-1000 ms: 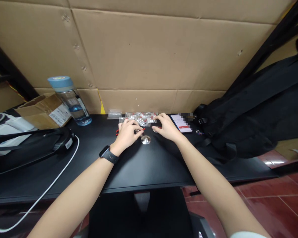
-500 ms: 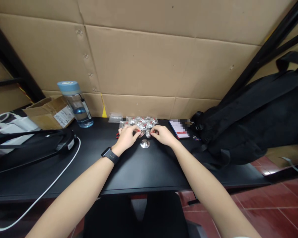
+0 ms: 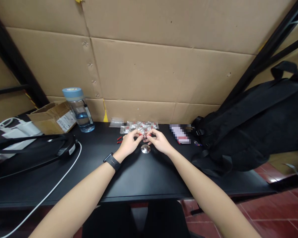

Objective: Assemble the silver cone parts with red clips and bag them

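Two hands meet over shiny metal at the centre of the frame

At the centre of the frame, the left hand [image 3: 131, 142] and right hand [image 3: 161, 142] come together, thumbs and fingers pinched closed on small metal discs [image 3: 145, 136], seen nearly edge-on; red bits show at the fingertips. How the discs touch is too small to tell. Just below them, a loose disc [image 3: 145, 149], round and mirror-bright with a raised middle, lies flat on the smooth black tabletop [image 3: 139, 178].

Right behind the fingers sits a pile of crinkled clear packets [image 3: 141, 126] with glints of silver and red. Thin red cords [image 3: 119, 140] lie just left of the left hand, and flat plastic bags [image 3: 116, 122] rest further back.

A creased cardboard wall [image 3: 144, 72] closes off the back edge. At centre left stand a clear bottle [image 3: 80, 114] with a blue lid and an open cardboard box [image 3: 53, 118]; at centre right, a phone [image 3: 180, 134] and a soft black fabric backpack [image 3: 250, 129] bound that side. A smooth stretch of tabletop spreads between the forearms to the straight front edge, low in the frame, while a white cable [image 3: 59, 180] curves over that edge at lower left.
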Available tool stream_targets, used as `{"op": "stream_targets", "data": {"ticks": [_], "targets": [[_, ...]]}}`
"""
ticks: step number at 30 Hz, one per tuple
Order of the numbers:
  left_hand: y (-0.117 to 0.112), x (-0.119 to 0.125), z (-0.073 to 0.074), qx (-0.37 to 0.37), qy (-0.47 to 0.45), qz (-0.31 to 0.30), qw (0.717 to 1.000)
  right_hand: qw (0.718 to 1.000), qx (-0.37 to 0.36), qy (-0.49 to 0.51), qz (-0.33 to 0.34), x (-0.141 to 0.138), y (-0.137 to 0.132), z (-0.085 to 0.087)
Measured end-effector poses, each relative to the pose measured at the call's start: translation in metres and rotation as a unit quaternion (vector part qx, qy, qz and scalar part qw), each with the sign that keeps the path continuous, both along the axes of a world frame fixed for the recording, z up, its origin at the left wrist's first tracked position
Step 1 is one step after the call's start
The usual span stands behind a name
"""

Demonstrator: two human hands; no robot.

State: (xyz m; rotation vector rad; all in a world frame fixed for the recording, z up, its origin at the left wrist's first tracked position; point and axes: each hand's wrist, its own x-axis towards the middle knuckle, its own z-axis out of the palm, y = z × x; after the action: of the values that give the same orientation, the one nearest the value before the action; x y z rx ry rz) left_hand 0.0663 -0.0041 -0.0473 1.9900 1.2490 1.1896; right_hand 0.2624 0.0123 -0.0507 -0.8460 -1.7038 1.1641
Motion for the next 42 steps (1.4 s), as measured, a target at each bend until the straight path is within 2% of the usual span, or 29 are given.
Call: {"op": "stream_targets", "data": {"ticks": [11, 16, 18, 21, 25, 28, 32, 34, 37, 40, 42], "targets": [[0.003, -0.002, -0.003, -0.018, -0.008, 0.012, 1.0, 0.995, -0.074, 0.059, 0.019, -0.002, -0.004, 0.002], [0.002, -0.003, 0.007, -0.002, 0.008, -0.018, 1.0, 0.998, -0.041, 0.039, 0.01, -0.001, -0.003, 0.001], [0.005, -0.013, 0.016, 0.026, 0.051, 0.008, 0.998, 1.0, -0.015, 0.021, -0.005, 0.001, -0.001, 0.002], [0.015, -0.044, 0.025, 0.093, 0.178, 0.144, 0.969, 0.999, 0.011, -0.001, -0.038, 0.006, 0.002, 0.005], [0.036, -0.096, 0.02, 0.062, 0.29, 0.238, 0.925, 0.999, 0.007, -0.007, -0.052, 0.011, 0.004, 0.006], [0.049, -0.118, 0.007, 0.031, 0.328, 0.248, 0.911, 0.999, 0.015, -0.013, -0.051, 0.012, 0.004, 0.007], [0.057, -0.124, 0.002, 0.008, 0.339, 0.239, 0.91, 0.998, 0.02, -0.022, -0.048, 0.012, 0.003, 0.008], [0.055, -0.123, 0.008, 0.015, 0.334, 0.244, 0.91, 0.998, 0.023, -0.021, -0.051, 0.013, 0.003, 0.009], [0.045, -0.121, 0.025, 0.055, 0.3, 0.272, 0.913, 0.998, 0.031, -0.023, -0.057, 0.015, 0.003, 0.012], [0.031, -0.114, 0.045, 0.118, 0.222, 0.316, 0.915, 0.997, 0.039, -0.026, -0.063, 0.017, 0.005, 0.013], [0.021, -0.103, 0.055, 0.149, 0.178, 0.317, 0.92, 0.996, 0.04, -0.03, -0.069, 0.018, 0.006, 0.014]]}}
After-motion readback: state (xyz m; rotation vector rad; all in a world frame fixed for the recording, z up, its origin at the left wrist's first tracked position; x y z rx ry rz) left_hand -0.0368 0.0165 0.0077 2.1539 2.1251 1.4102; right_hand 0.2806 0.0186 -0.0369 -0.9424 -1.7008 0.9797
